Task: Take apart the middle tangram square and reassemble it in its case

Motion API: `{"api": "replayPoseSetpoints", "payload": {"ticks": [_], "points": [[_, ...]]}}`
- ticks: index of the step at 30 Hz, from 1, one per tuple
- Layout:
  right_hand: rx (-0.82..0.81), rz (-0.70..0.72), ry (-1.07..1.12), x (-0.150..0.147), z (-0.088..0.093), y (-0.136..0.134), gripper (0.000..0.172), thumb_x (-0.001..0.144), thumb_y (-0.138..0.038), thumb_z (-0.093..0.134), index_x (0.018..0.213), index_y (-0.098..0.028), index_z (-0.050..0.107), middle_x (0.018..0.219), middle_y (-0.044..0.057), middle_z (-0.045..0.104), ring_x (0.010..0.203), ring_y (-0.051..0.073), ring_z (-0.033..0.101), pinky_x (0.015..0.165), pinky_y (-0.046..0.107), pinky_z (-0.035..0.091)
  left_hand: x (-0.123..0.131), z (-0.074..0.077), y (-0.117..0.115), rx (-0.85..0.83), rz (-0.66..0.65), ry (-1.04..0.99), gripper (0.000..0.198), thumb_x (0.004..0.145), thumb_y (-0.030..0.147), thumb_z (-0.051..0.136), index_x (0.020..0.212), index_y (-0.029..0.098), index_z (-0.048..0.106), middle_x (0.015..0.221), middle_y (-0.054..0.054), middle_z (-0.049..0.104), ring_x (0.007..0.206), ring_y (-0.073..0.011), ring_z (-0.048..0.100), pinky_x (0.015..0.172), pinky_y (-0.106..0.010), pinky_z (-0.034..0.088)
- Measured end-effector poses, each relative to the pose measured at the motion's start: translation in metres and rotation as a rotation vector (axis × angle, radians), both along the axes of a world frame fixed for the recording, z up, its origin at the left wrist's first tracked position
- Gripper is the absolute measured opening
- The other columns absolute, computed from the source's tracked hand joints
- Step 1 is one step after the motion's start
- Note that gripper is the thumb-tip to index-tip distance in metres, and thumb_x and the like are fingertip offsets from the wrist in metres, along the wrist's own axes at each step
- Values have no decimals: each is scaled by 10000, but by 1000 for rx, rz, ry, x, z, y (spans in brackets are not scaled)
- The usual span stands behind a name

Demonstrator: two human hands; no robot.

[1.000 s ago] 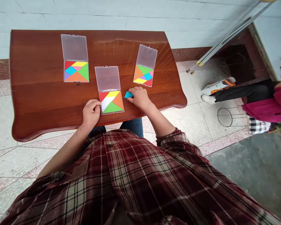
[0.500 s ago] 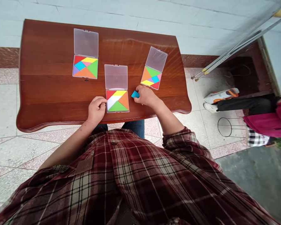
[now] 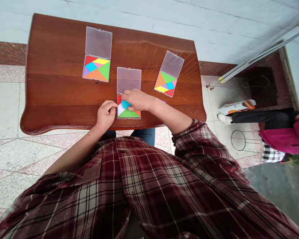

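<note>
My right hand [image 3: 138, 99] is over the middle tangram case, pinching a blue tangram piece [image 3: 125, 104] above the white gap in its tray. Red shows at the tray's upper left, green [image 3: 128, 114] at the bottom and orange at the right; my hand covers the rest. The clear lid [image 3: 129, 80] lies folded back. My left hand [image 3: 106, 114] has its fingers curled in, with a fingertip at the case's left edge; whether anything is inside them is hidden. A bit of a purple piece [image 3: 162, 101] shows beside my right forearm.
Two more open tangram cases, filled with coloured pieces, lie at the back left [image 3: 96, 68] and at the right [image 3: 165, 83] of the brown wooden table [image 3: 57, 89]. Crutches [image 3: 239, 66] lean at the far right, near a seated person [image 3: 281, 136].
My right hand has carried the blue piece left from the table to above the middle case's tray. My left hand stays at the case's left edge. The view has shifted slightly.
</note>
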State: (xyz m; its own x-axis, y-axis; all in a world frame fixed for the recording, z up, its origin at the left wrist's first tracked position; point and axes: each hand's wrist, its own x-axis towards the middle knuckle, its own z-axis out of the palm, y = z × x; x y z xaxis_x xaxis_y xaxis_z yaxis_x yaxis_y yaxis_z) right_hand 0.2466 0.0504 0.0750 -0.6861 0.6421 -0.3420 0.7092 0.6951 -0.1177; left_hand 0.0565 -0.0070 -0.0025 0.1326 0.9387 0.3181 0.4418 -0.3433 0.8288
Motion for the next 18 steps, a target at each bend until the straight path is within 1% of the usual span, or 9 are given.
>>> {"api": "replayPoseSetpoints", "payload": {"ticks": [4, 9, 12, 14, 18], "points": [[-22, 95, -38, -2, -2, 6, 360, 826, -240, 645, 1173, -167, 586, 1181, 109, 584, 1046, 270, 545, 930, 398, 363, 0, -1, 0, 0, -5, 2, 184, 807, 141, 473, 787, 206, 644, 895, -27, 666, 851, -162, 614, 807, -306, 517], [-24, 128, -14, -1, -6, 6, 342, 879, -268, 611, 1209, -183, 580, 1212, 108, 571, 1089, 274, 538, 954, 417, 334, 0, -1, 0, 19, -17, -18, 190, 802, 124, 472, 785, 200, 644, 892, -27, 670, 849, -164, 616, 802, -309, 518], [-1, 151, 42, 4, -8, 8, 304, 923, -250, 544, 1218, -181, 566, 1207, 109, 577, 1086, 263, 541, 934, 412, 343, 0, -2, 0, 7, -12, -6, 188, 804, 123, 476, 787, 202, 646, 896, -22, 671, 849, -158, 615, 806, -302, 521], [34, 136, 85, 11, -9, 11, 283, 941, -226, 504, 1211, -168, 565, 1206, 117, 581, 1078, 258, 543, 906, 400, 354, 0, -2, 0, 17, -13, -6, 191, 802, 120, 477, 788, 203, 649, 895, -21, 672, 853, -155, 617, 807, -296, 520], [101, 58, 147, 25, -14, 16, 265, 951, -197, 460, 1180, -149, 584, 1160, 127, 607, 1028, 246, 549, 848, 373, 371, 0, -3, 1, 32, -8, -2, 198, 795, 115, 475, 779, 207, 649, 882, -18, 673, 851, -156, 620, 806, -295, 520]]}}
